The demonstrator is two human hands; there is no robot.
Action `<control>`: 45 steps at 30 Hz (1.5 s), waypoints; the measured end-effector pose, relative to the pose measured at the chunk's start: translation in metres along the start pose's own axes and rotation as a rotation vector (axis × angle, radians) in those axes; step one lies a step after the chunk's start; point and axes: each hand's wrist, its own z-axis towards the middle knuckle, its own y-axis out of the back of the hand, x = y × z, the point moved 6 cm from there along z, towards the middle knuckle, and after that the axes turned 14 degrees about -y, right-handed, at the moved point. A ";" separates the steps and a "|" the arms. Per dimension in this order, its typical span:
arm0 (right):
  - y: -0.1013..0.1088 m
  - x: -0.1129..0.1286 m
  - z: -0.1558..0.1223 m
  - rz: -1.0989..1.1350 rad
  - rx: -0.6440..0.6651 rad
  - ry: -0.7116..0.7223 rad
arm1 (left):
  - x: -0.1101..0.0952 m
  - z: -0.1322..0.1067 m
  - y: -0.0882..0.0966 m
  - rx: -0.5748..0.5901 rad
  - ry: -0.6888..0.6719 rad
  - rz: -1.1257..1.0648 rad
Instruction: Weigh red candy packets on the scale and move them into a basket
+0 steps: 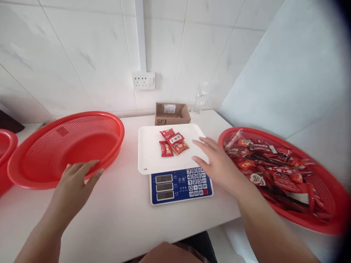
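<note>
My left hand (pixel 75 184) is at the near rim of a red plastic basket (pixel 116 155), fingers over the edge and thumb on the outer side, closed loosely around it. No candy shows inside this basket. Above the right side of a white scale tray (pixel 148 146), my right hand (pixel 216 160) is open, fingers apart and holding nothing. Several small red candy packets (pixel 175 139) lie in a loose pile on the tray, just left of my right fingertips. Below the tray shows the scale's blue panel (pixel 178 191) with lit number displays and a keypad, partly behind my right hand.
To the right, a red basket (pixel 338 215) holds many red-wrapped packets (pixel 274 168). A small cardboard box (pixel 172 118) and a clear plastic bottle (pixel 199 102) stand by the wall behind the scale. Another red basket (pixel 8 146) is cut off at the left edge.
</note>
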 end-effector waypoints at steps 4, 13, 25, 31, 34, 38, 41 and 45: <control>-0.035 0.013 0.036 -0.093 0.143 -0.026 | 0.001 -0.006 -0.006 -0.015 0.030 -0.140; -0.071 0.042 0.082 -0.033 0.204 -0.031 | -0.002 -0.024 -0.026 -0.127 0.020 -0.291; -0.083 0.043 0.103 0.036 0.146 -0.013 | -0.066 -0.004 -0.017 -0.176 -0.253 -0.288; -0.073 0.036 0.107 0.184 0.025 0.020 | -0.089 0.006 -0.017 -0.115 -0.301 -0.420; -0.057 0.035 0.110 0.288 -0.085 -0.005 | -0.094 0.014 -0.020 -0.045 -0.218 -0.557; -0.032 0.052 0.092 0.540 -0.151 -0.008 | -0.106 0.026 -0.027 0.015 -0.074 -0.976; -0.025 0.080 0.057 0.764 -0.077 0.073 | -0.124 0.034 -0.032 0.025 -0.022 -1.350; -0.040 0.100 0.009 0.950 0.092 -0.024 | -0.148 0.037 -0.039 0.008 -0.043 -1.579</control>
